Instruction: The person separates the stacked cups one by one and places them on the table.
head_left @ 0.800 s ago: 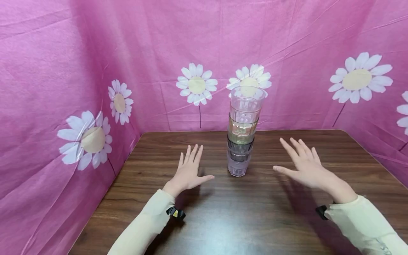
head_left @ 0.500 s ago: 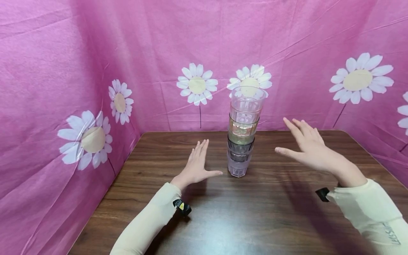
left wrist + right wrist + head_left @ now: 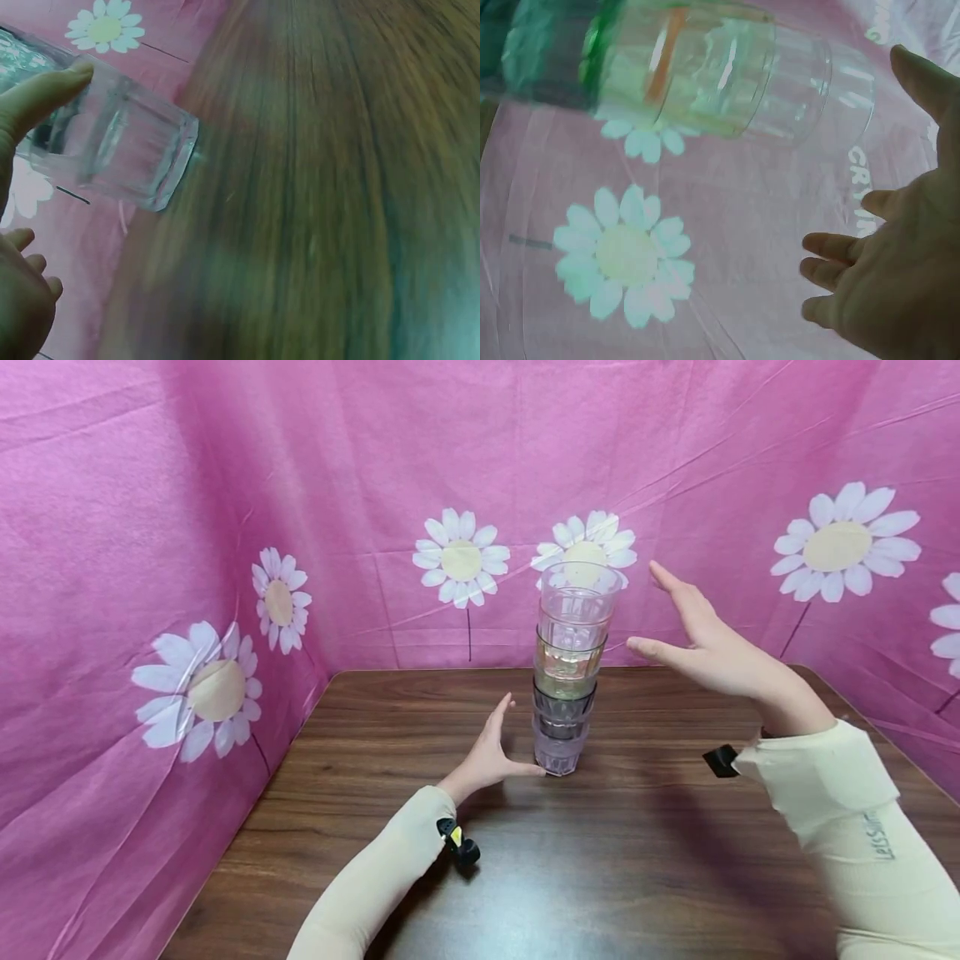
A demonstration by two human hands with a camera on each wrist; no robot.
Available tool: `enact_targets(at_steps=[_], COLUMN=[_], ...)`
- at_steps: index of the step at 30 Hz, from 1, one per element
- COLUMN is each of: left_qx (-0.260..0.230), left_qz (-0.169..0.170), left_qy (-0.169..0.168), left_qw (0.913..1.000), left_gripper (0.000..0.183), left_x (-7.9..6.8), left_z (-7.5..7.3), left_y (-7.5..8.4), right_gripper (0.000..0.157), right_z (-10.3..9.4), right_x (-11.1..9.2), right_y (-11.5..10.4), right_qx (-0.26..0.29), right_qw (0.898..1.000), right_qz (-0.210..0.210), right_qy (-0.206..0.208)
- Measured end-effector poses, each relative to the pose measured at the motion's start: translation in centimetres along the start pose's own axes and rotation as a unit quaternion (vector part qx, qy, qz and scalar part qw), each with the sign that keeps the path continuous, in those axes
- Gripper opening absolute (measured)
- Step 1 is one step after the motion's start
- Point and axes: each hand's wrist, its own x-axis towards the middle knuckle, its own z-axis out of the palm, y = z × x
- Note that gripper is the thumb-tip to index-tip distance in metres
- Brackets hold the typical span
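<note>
A tall stack of nested clear tumblers (image 3: 568, 670) stands upright on the table, pinkish at the top, yellowish in the middle, dark grey and pale purple below. Beside its lower part is my left hand (image 3: 491, 760), fingers extended and thumb spread toward the base. In the left wrist view the thumb overlaps the lowest tumbler (image 3: 139, 146); whether it touches cannot be told. My right hand (image 3: 723, 652) is raised to the right of the upper tumblers, thumb and fingers spread apart. The right wrist view shows a gap between that hand (image 3: 907, 255) and the top tumbler (image 3: 851, 90).
The brown wood-grain table (image 3: 600, 868) spreads out in front and to both sides. A pink cloth (image 3: 360, 460) printed with white daisies hangs behind it and along the sides. Each wrist carries a small black device (image 3: 459, 843).
My left hand has moved right, up to the base of the stack. The right hand has risen and come closer to the upper tumblers. The stack has stayed in place.
</note>
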Motion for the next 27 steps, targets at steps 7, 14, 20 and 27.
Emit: enact_targets(at_steps=[7,14,20,27], left_qx=[-0.141,-0.211,-0.228,-0.229], left_qz=[-0.033,-0.082,-0.100,-0.099], left_qy=[0.007,-0.005,0.005,0.037], left_qw=[0.9895,0.9739,0.9685,0.9676], left_gripper=[0.113,0.101,0.090,0.076], left_x=[0.6,0.7,0.8,1.0], left_z=[1.7,3.2,4.1,4.4], left_y=[-0.8,-1.4,-1.6,-1.6], right_gripper=[0.093,0.092,0.095,0.096], right_z=[0.8,2.0,3.0,3.3], right_x=[2.2,4.5,5.8,6.3], right_y=[-1.3,-1.9,-1.8,-1.6], right_qx=[0.134,0.230,0.331,0.390], right_qw=[0.990,0.969,0.940,0.917], right_qz=[-0.012,-0.007,-0.022,-0.030], right_qy=[0.040,0.086,0.086,0.081])
